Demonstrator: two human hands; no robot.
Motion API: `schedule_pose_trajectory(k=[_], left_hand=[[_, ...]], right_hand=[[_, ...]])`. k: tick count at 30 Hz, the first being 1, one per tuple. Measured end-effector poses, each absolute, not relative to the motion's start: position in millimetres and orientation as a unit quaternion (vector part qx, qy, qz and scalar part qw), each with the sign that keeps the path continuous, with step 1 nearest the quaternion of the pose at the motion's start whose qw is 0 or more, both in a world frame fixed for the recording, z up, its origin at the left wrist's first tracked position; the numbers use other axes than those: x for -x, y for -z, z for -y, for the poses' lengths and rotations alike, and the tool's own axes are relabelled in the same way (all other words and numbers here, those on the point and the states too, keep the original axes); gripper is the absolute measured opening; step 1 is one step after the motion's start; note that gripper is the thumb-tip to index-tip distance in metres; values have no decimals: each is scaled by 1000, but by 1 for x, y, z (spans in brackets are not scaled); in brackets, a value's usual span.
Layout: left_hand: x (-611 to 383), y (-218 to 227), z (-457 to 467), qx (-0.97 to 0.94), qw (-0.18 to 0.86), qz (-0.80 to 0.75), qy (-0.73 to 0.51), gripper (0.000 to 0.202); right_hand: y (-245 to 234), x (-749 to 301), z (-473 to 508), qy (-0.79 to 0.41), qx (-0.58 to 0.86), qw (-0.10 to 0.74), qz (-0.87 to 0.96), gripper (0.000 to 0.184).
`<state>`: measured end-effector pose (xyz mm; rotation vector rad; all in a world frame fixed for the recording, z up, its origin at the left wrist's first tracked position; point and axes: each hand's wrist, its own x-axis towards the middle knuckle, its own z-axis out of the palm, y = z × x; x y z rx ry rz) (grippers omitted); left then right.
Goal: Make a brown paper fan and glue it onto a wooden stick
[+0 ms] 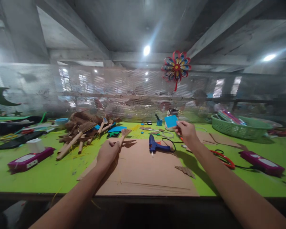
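Note:
My left hand point(107, 155) is closed on a rolled brown paper stalk with a fringed, fanned end point(125, 133), held over the left side of a brown cardboard sheet point(147, 173). Between finger and thumb, my right hand point(187, 133) pinches a small blue paper square point(171, 121), raised above the table's far part. A blue glue gun point(155, 145) rests on the cardboard between my hands, its nozzle toward me. Near the sheet's right edge lies a pleated brown paper scrap point(185, 171).
Rolled brown paper pieces point(77, 136) are heaped at left. Purple power strips point(30, 159) lie on both sides, with cable and orange scissor-like handles point(225, 159) at right. A green basket point(240, 126) stands at back right, before a perforated screen point(124, 86) with a hanging paper flower point(176, 67).

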<state>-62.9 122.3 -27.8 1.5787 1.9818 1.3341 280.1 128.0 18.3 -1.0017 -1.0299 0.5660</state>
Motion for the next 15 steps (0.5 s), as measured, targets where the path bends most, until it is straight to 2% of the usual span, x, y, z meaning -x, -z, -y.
schedule_pose_trajectory(k=[4,11,15], left_hand=[[61,23,-117,-533,82,-708,-456,30],[63,8,-108,-461,67,-696,-547,24],[72,2,-111,-431,28,-635,-641,18]], right_hand=[[-15,-262,-114,-305,389,732,469,35],[-4,-248,-101,-277,389,722,501,37],[0,-242,-98,-257,396,702,533,34]])
